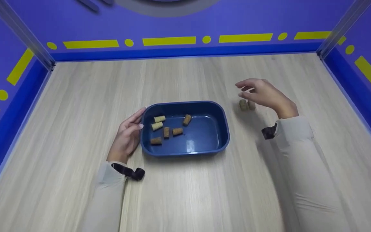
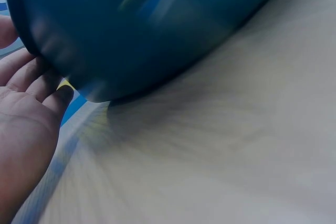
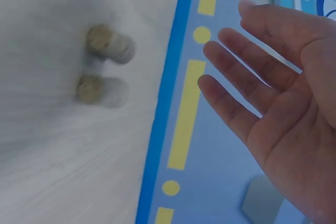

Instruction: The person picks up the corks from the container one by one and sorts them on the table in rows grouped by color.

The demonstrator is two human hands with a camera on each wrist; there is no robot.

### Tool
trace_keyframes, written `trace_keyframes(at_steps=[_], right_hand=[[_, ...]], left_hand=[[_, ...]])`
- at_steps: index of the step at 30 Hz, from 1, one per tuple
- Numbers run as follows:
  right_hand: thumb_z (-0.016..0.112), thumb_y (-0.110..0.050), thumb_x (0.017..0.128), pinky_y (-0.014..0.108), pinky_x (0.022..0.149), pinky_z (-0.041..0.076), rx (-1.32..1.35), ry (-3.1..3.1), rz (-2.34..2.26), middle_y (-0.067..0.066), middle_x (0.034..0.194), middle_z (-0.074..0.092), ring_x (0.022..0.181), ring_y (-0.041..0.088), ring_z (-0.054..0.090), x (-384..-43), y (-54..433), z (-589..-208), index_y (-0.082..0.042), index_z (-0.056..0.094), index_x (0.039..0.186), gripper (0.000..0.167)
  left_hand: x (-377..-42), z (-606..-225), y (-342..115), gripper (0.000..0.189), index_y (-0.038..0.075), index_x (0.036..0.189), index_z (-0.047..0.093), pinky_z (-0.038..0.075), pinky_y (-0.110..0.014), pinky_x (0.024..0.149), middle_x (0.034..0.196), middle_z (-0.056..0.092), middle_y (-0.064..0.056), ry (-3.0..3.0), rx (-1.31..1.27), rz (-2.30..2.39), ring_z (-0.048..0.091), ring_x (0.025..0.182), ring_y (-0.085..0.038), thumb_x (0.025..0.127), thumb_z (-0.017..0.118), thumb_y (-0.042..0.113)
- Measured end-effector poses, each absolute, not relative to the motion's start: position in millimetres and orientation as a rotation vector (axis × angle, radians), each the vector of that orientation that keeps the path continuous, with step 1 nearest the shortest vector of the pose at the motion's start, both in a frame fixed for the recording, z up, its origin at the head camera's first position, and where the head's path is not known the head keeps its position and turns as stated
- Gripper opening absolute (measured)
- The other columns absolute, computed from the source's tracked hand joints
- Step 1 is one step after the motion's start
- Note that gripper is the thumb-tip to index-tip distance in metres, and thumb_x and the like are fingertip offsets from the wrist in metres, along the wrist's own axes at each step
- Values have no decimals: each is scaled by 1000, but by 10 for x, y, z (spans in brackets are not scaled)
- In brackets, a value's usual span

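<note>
A dark blue rectangular tub (image 1: 203, 151) with rounded corners stands on the table. Several corks lie inside it, towards its left side, some pale and some brown, such as a brown cork (image 1: 177, 131). My left hand (image 1: 127, 137) rests against the tub's left end, its fingers along the outside of the wall. To the right of the tub, two corks (image 3: 110, 43) stand close together on the tabletop. Above them hovers my right hand (image 1: 262, 92), fingers loosely bent and holding nothing; its palm and spread fingers show in the right wrist view.
The light wood-patterned tabletop (image 1: 185, 193) is bounded by blue-purple panels (image 1: 179, 27) with yellow dashes and dots at the back and both sides. Metal corner posts (image 1: 337, 29) stand at the back corners. Dark straps with small cameras (image 1: 138, 174) sit on the wrists.
</note>
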State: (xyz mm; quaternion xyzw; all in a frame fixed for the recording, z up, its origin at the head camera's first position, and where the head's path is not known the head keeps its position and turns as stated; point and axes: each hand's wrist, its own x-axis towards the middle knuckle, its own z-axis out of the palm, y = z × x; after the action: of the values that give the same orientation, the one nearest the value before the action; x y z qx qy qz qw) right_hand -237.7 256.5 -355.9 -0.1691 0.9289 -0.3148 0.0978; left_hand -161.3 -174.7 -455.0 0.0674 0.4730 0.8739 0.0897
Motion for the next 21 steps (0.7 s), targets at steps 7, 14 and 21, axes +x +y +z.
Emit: trace_keyframes(at_steps=[7, 14, 21], right_hand=[[60, -14, 93, 48, 100, 45, -595, 2738, -907, 16, 125, 63, 115, 31, 58, -2369, 2344, -3448, -3, 61, 127, 35], [62, -13, 92, 45, 99, 48, -687, 2737, -839, 12, 120, 67, 112, 28, 62, -2359, 2092, -3377, -7, 66, 123, 31], [62, -13, 92, 41, 94, 51, -793, 2688, -805, 7, 116, 69, 107, 24, 64, -2335, 1794, -3294, -11, 67, 122, 30]], left_hand=[[-1604, -4570, -1745, 62, -10, 145, 28, 47, -26, 98, 138, 54, -8, 1398, 203, 2601, 51, 127, -16, 85, 41, -14], [-1610, -4578, -1745, 64, -12, 146, 23, 48, -23, 96, 136, 55, -7, 1384, 222, 2597, 51, 126, -14, 84, 39, -14], [-1621, -4566, -1748, 64, -12, 146, 22, 47, -24, 97, 137, 54, -8, 1367, 237, 2609, 51, 126, -14, 84, 37, -15]])
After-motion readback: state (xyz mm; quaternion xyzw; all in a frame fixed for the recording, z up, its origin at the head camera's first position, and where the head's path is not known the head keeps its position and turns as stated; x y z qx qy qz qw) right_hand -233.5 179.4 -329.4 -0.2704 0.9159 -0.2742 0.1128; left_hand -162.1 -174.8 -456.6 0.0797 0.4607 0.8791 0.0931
